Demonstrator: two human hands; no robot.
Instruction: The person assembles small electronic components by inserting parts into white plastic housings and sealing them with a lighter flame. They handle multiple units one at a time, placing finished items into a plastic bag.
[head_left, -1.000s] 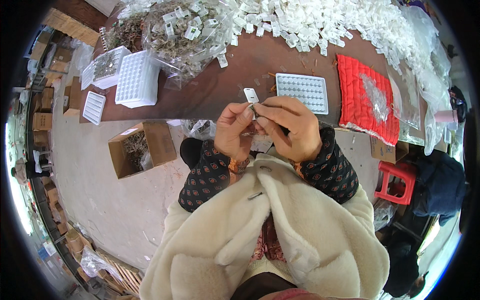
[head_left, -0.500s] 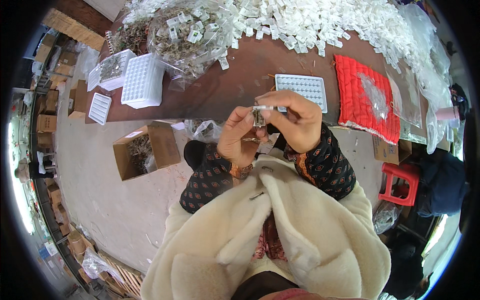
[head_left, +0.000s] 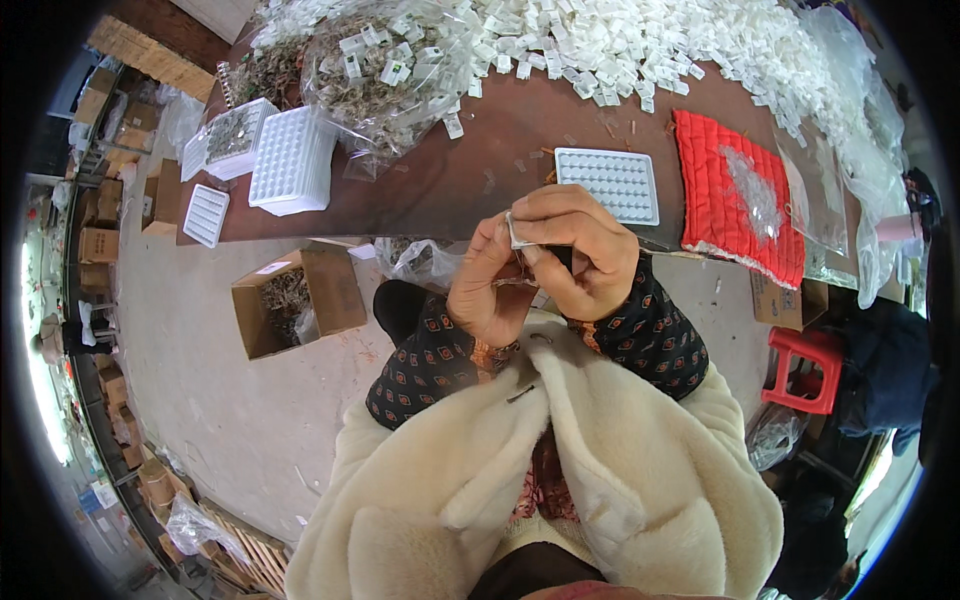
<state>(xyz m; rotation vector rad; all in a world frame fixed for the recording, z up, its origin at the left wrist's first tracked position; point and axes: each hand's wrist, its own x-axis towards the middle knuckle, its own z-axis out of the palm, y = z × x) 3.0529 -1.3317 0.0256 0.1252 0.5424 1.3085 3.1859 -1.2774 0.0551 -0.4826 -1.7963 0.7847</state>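
Note:
Both of my hands meet just off the table's near edge, fingers pinched round a small white plastic case [head_left: 518,233]. My left hand [head_left: 482,292] grips it from the left with thumb and fingertips. From the right, my right hand [head_left: 592,250] presses its thumb and curled fingers against the same piece. Thin brownish wires [head_left: 515,281] hang below it between the palms. The fingers cover most of the case, so its inside is hidden. Just beyond the right hand lies a white tray [head_left: 606,222] with rows of small pockets.
Heaped white plastic pieces [head_left: 620,50] cover the table's far side. A clear bag [head_left: 385,85] of wired parts and stacked white trays [head_left: 292,165] stand left. A red quilted pad [head_left: 710,190] lies right. On the floor are a cardboard box [head_left: 338,290] and a red stool [head_left: 805,370].
The case has turned between my fingers: its open, metallic-looking inside showed before, and now mostly a white face shows. My fingers have closed more tightly round it.

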